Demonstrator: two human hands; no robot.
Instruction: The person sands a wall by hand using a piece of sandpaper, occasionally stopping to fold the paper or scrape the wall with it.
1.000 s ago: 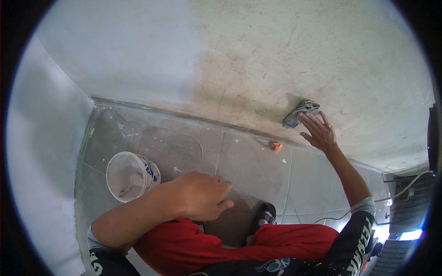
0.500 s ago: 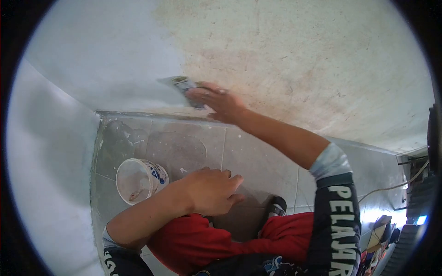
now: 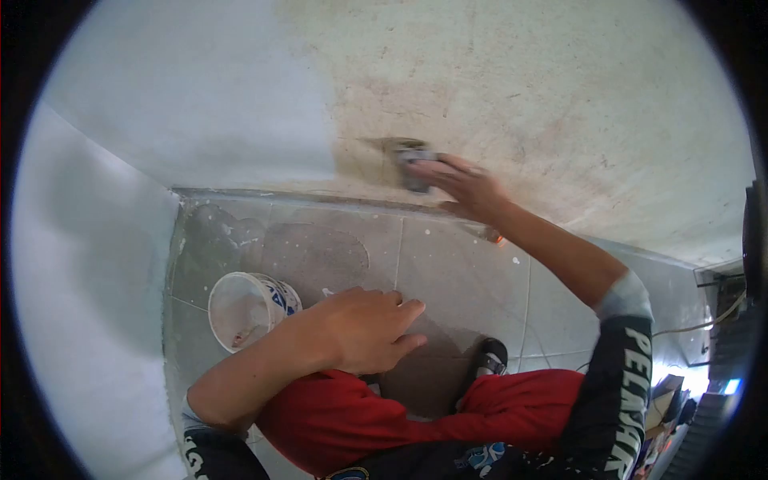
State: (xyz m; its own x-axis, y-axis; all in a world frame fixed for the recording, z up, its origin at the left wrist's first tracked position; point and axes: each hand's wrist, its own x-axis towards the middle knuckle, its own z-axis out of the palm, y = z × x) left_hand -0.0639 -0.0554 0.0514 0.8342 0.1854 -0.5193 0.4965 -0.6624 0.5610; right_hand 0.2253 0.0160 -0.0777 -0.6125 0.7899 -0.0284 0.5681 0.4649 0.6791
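Note:
My right hand (image 3: 468, 188) grips a small grey block-like pad (image 3: 414, 166), blurred by motion, against the lower part of the wall (image 3: 512, 88). The wall is pale white on the left and stained beige where the pad is. My left hand (image 3: 376, 328) hangs over my knee with its fingers apart and nothing in it. Beside my left forearm a white bucket (image 3: 240, 312) stands on the floor, with a little reddish-brown matter inside.
Grey floor tiles (image 3: 456, 272) with white specks and a damp patch run along the wall. A second white wall (image 3: 96, 264) meets it at the left corner. A cable (image 3: 696, 326) and stacked items (image 3: 660, 412) are at the right.
My right hand has moved right along the wall with the pad, off the white area's edge onto the beige part. My left hand has stayed nearly still.

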